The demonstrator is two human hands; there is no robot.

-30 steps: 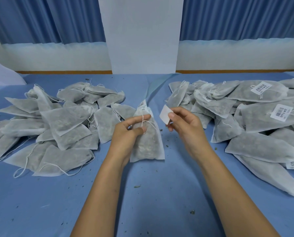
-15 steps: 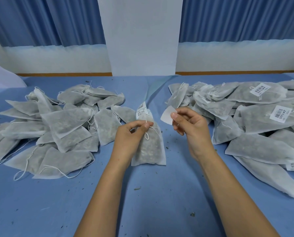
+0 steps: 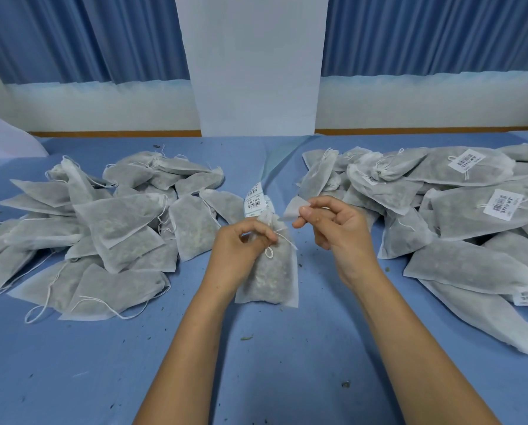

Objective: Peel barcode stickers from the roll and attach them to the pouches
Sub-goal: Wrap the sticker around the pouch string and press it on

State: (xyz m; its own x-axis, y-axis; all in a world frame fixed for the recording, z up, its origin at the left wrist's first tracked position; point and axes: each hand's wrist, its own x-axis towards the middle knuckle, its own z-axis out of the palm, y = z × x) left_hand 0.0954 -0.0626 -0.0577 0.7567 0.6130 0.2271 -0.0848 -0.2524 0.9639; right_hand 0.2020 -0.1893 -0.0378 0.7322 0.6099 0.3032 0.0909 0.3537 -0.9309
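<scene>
My left hand grips the neck of a grey mesh pouch with a white drawstring, holding it upright on the blue table. Just behind the pouch stands a strip of barcode stickers, its lower end hidden by the pouch. My right hand pinches a small white sticker between thumb and forefinger, a little to the right of the pouch top and not touching it.
A heap of unlabelled pouches lies on the left. A heap of pouches carrying barcode labels lies on the right. A white board and blue curtains stand behind the table. Small crumbs dot the cloth.
My left hand has closed tighter around the pouch neck. My right hand with the sticker has shifted slightly; the sticker now lies flatter, pointing left toward the pouch top.
</scene>
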